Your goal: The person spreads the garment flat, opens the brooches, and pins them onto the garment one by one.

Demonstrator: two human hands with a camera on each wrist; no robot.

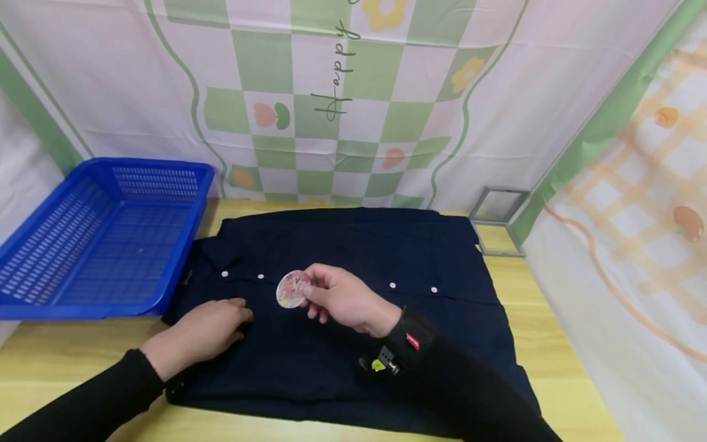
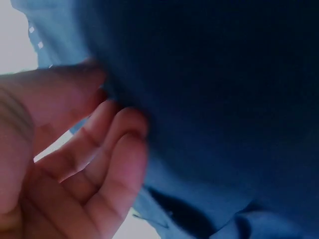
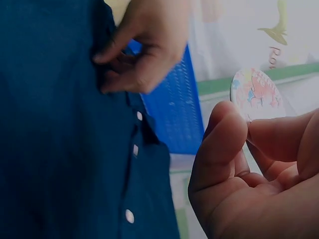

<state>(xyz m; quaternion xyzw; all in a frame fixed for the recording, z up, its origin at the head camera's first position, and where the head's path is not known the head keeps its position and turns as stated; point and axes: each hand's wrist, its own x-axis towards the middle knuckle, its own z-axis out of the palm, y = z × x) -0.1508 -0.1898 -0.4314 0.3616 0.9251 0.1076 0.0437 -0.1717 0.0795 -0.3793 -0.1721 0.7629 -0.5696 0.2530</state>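
A dark navy shirt [image 1: 353, 245] with white buttons down its front lies spread on the wooden table. My right hand [image 1: 345, 298] is over its middle, pinching a round, flat disc [image 1: 293, 290] between thumb and fingers. Pink flowers and dark marks are printed on the disc's pale face, seen also in the right wrist view as a patterned disc [image 3: 256, 94]. On the left part of the shirt rests my left hand [image 1: 207, 328], its fingers loosely bent. In the left wrist view, its thumb and fingertips [image 2: 132, 122] touch the navy cloth, apart from each other.
A blue plastic basket [image 1: 138, 245] with slotted walls stands at the left, beside the shirt's collar end. Two grey square frames [image 1: 499, 222] joined together are at the back right corner. A patterned cloth [image 1: 331, 141] hangs behind the table [image 1: 558, 344].
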